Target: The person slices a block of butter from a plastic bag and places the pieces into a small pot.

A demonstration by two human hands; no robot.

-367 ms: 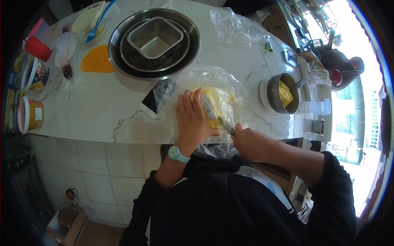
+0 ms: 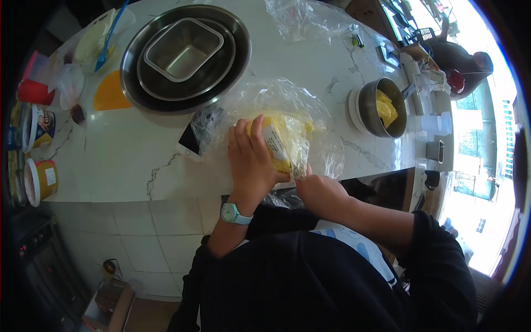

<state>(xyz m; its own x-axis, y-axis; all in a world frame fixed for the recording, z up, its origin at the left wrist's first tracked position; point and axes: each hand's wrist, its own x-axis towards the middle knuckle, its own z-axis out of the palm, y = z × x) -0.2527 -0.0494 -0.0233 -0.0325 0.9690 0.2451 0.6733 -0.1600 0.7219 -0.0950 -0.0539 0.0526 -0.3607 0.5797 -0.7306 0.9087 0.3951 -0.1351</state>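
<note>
A soft yellow block, which looks like butter [image 2: 280, 145], lies in a clear plastic bag [image 2: 323, 124] near the counter's front edge. My left hand [image 2: 249, 155] presses over its left side, fingers along the top and thumb by the near end, holding it down. At the block's near right corner my right hand [image 2: 322, 195] is closed round a slim metal utensil. Most of this utensil is covered by fingers and crumpled plastic, so its kind does not show. To the right, a steel bowl [image 2: 369, 113] with more yellow butter [image 2: 385, 109] sits on a round white base.
Nested steel bowls [image 2: 130, 58] with a square steel tin [image 2: 185, 51] inside stand at the back left. An orange scraper [image 2: 109, 93], a phone [image 2: 189, 137] and tubs [image 2: 43, 180] lie leftward. Another plastic bag [image 2: 304, 19] is at the back.
My right hand has moved left and slightly down, close to the block's near end, and the utensil is now mostly hidden. My left hand keeps its hold. The whole view has shifted a little.
</note>
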